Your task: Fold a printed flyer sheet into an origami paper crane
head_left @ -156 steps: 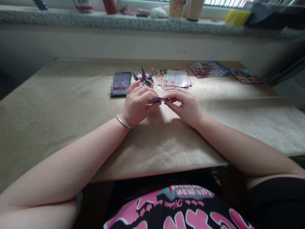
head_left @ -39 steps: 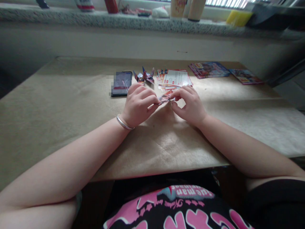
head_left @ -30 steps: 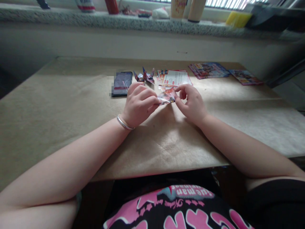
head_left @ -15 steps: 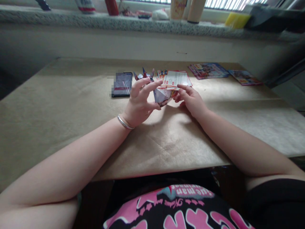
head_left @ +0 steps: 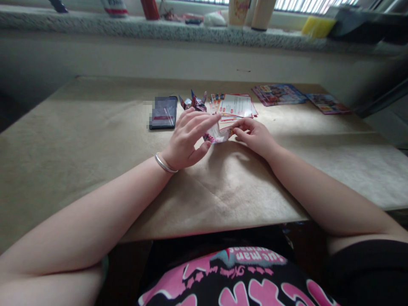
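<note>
Head-worn cam, looking fwd & down at a person's bare arms over a tan table (head_left: 95,148). A small folded paper (head_left: 218,137), shiny w/ pink & colored print, is btwn the hands near table ctr, just in front of a pile of cards. R hand (head_left: 256,137) pinches the paper's R edge btwn thumb & fingertips. L hand (head_left: 186,138) has its fingers stretched out toward the paper, thumb apart from them; can't tell if the fingertips touch it. Silver bangle (head_left: 165,163) on L wrist.

Beyond the hands, L to R: dark-framed phone (head_left: 165,111), its L edge pixelated; pointed folded-paper figures (head_left: 194,103), dark blue & red, partly hidden by the L hand; pile of cards (head_left: 236,105), white & orange w/ red edges; then, farther R near the back edge, a fanned stack of colorful prints (head_left: 280,93) & a 2nd set of prints (head_left: 328,103) beside it.

Behind, a speckled stone sill (head_left: 178,32) w/ a red item (head_left: 149,9), a paper cup (head_left: 239,12) & a yellow item (head_left: 318,26). Bottom: black shirt w/ pink lettering (head_left: 248,293).
</note>
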The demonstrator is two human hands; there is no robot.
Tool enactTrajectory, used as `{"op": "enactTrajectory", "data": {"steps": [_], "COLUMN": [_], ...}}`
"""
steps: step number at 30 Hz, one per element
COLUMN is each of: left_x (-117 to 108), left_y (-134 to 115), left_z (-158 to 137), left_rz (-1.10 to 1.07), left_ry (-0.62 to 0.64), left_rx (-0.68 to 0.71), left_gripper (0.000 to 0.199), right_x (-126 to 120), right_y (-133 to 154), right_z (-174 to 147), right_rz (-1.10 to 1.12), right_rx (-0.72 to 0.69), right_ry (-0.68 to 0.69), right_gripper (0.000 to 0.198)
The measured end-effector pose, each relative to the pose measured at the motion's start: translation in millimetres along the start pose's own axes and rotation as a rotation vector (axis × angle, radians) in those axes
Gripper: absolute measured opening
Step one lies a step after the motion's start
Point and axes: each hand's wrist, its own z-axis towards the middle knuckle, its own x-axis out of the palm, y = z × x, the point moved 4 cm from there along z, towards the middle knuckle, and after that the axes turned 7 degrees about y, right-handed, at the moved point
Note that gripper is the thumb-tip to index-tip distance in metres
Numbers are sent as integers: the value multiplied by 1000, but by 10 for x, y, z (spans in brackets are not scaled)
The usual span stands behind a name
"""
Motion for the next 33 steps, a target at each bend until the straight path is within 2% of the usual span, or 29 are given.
{"op": "enactTrajectory", "data": {"steps": [3,6,9,14,20,23,27,33], "left_x": [11,29,48,91,158,157,127,137], "left_y": [33,75,103,61,2,4,44,85], "left_z": [-5,-15,-15,-7,-16,-4,6,-7], "left_rz": [24,109,144,-55,-201,-193,-188,-297], "left_ry": [-12,3,71,186,269,269,212,219], "left_rx": [-76,-102,-109,-37,-53,-134,-227,-266], "left_gripper": [51,41,32,51,38,37,45,54], "right_x": [-45,-77,-85,-64,-42,-37,-50,-71], "right_y": [-24,-47,-55,-28,-10,-29,-40,-48], "right_z": [15,17,9,-6,-3,3,6,20], "right_rz": [-63,-91,-95,-66,-31,-2,41,84], "right_rx": [-19,-15,-2,-3,19,9,-83,-142], "right_ry": [-14,8,49,81,75,59,19,-22], "right_gripper": [17,18,20,20,15,14,16,21]}}
